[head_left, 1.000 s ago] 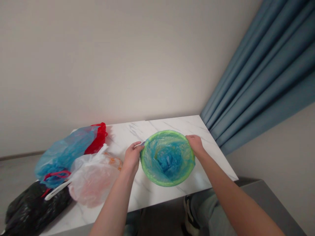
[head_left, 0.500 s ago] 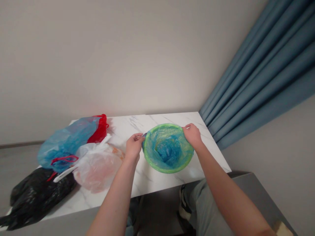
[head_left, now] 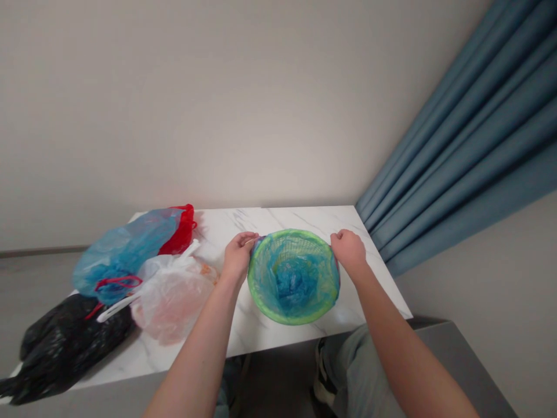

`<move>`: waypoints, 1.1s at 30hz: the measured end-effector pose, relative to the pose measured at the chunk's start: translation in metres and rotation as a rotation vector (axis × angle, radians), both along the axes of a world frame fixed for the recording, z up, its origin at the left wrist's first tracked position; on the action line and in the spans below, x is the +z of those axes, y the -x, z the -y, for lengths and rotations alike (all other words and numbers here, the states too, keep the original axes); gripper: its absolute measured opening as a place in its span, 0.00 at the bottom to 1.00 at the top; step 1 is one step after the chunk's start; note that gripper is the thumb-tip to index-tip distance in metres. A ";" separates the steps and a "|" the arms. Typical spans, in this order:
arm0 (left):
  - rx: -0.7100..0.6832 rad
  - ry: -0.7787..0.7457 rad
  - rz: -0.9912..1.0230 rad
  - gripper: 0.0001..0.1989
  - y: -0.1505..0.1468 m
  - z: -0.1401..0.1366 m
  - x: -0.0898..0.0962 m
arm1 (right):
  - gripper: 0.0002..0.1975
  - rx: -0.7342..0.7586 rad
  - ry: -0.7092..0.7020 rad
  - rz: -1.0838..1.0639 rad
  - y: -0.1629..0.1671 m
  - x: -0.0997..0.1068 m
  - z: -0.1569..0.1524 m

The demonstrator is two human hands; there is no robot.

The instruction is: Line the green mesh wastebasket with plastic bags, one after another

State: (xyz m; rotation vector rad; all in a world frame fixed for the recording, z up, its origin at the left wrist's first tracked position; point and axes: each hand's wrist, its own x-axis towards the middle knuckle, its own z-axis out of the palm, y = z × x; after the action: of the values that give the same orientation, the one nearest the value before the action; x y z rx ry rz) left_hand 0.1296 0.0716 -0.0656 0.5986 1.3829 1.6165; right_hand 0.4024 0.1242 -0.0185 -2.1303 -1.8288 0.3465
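Observation:
A green mesh-sided wastebasket [head_left: 285, 319] stands on the white marbled table, its mouth facing me. Inside it lies a blue translucent bin liner [head_left: 296, 281], bunched at the bottom and folded over the rim in places. On the rim's left side, my left hand [head_left: 238, 255] is closed on the liner's edge, thumb and fingers pinched together. At the upper right of the rim, my right hand [head_left: 349, 251] is closed in the same way, pulling liner edge outward. The outer wall of the basket is mostly hidden beneath the rim.
Left on the marbled table [head_left: 256, 339] are a blue bag with red ties [head_left: 126, 249], a red bag [head_left: 180, 235], a whitish plastic bag [head_left: 174, 302] and a black bag [head_left: 73, 342]. A blue curtain [head_left: 461, 139] hangs at right, beside a grey wall behind the table.
The right hand has shifted slightly outward to the right, away from the rim. The basket appears a little lower and tilted more toward me. The left hand keeps its grip.

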 end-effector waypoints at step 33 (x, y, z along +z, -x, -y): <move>-0.113 0.299 -0.234 0.17 0.009 0.057 -0.006 | 0.15 -0.083 0.274 -1.015 0.018 -0.035 -0.044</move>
State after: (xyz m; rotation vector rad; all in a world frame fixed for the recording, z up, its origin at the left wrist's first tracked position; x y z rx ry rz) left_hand 0.1203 0.0148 -0.0718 0.6882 1.6926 1.2475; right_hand 0.3841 0.1684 -0.0531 -1.6302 -1.1161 1.4041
